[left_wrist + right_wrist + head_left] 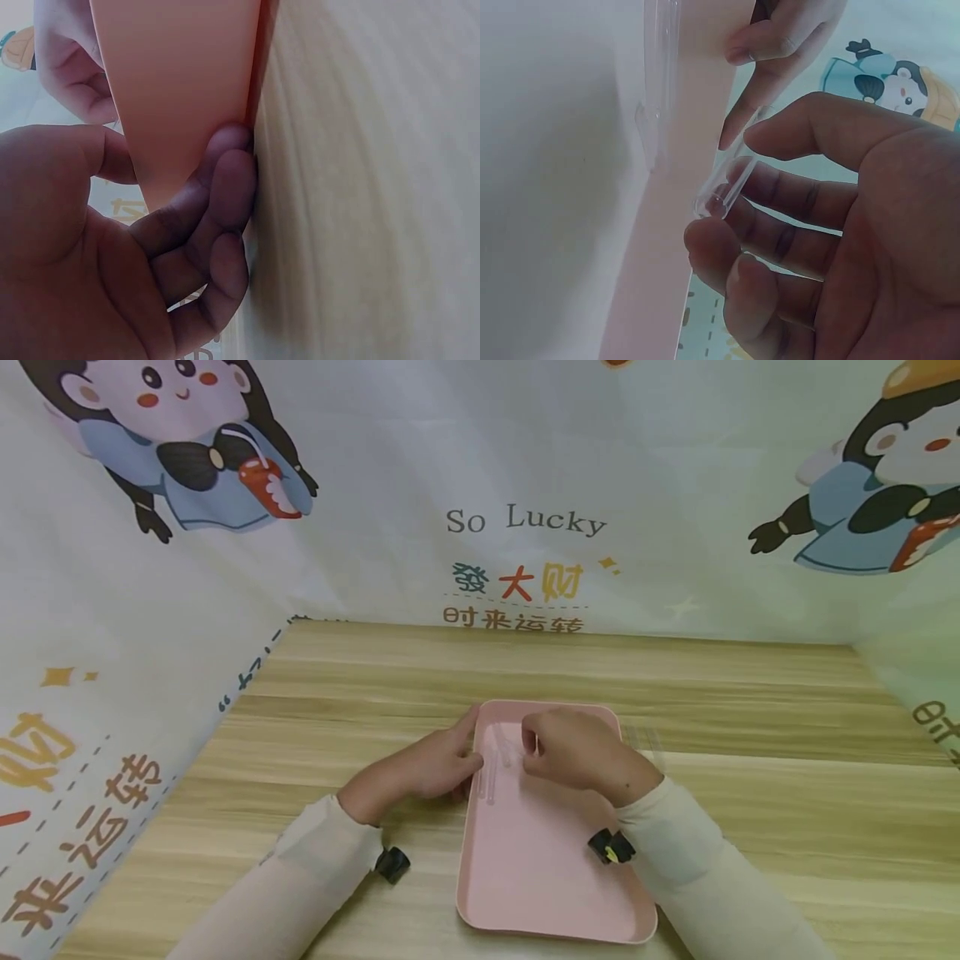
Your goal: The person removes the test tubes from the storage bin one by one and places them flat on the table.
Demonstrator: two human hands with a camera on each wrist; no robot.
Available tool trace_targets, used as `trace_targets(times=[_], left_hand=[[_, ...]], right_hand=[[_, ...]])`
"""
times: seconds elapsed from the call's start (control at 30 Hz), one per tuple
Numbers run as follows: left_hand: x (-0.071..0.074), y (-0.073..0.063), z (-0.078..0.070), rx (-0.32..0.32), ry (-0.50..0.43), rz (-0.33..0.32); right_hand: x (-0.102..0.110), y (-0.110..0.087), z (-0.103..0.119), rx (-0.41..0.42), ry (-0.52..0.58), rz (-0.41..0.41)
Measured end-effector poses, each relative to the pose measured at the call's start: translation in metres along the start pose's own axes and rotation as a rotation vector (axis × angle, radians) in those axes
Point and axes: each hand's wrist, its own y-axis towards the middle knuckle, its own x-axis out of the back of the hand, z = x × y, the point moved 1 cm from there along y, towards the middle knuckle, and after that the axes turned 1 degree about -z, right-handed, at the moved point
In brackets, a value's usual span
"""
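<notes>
So, head view: pink tray on the counter, a few clear tubes inside, which could roll if it's tipped. Left wrist: left hand grips the tray's edge. Right wrist: right hand pinches another tube over the tray; a loose pinch could drop it, though contact's hard to judge.

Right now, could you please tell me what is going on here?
A person's right grip pinches a clear tube over the pink tray, while the left grip holds the tray's left edge. More clear tubes lie inside the tray toward its left side, and other clear pieces show faintly on the wooden table to its right.
</notes>
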Motion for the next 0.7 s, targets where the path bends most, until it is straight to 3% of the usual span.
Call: trace_targets(times=[0.33,0.7], left_hand=[[0.0,-0.002,-0.002,0.007,-0.036,0.012],[0.001,-0.002,0.0,-0.005,-0.009,0.005]], right_hand=[[0.001,-0.001,-0.001,-0.011,0.012,0.001],[0.011,-0.003,-0.003,-0.046,0.045,0.006]])
